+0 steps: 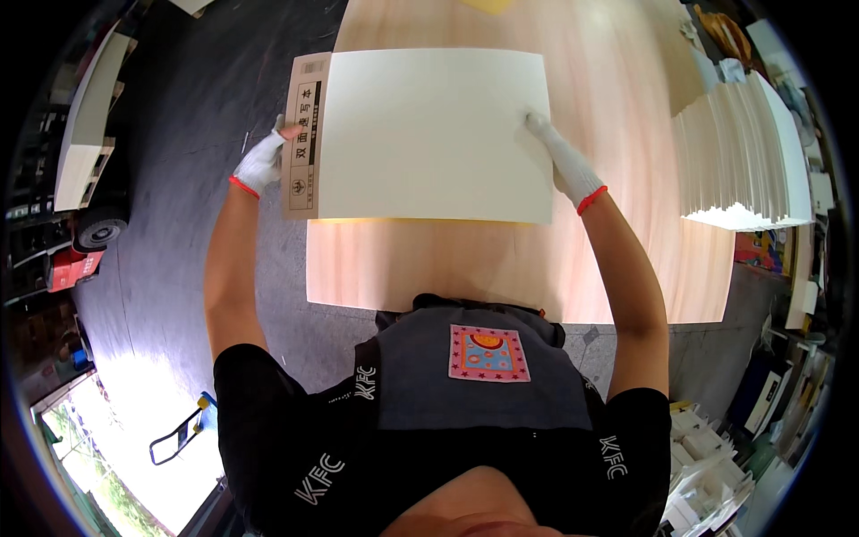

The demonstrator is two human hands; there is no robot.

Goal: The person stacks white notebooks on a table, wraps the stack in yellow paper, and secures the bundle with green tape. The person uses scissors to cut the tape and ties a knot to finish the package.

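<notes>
A large sketch pad (434, 134) with a blank white page spans the space between my hands, over the wooden tabletop (429, 268). A brown printed binding strip (304, 179) runs down its left side, and a thin yellow line shows under its near edge. My left hand (259, 166), in a white knitted glove with a red cuff, grips the strip with the thumb on top; its other fingers are mostly hidden. Gloved the same way, my right hand (565, 163) holds the right edge, thumb over the page and remaining fingers largely out of sight.
A tall fanned stack of white sheets (743, 157) stands at the table's right side. Something yellow (488, 4) lies at the far edge. Pale stacked boards (89, 125) and a red wheeled vehicle (76, 267) are on the left; white scraps (702, 474) are piled at lower right.
</notes>
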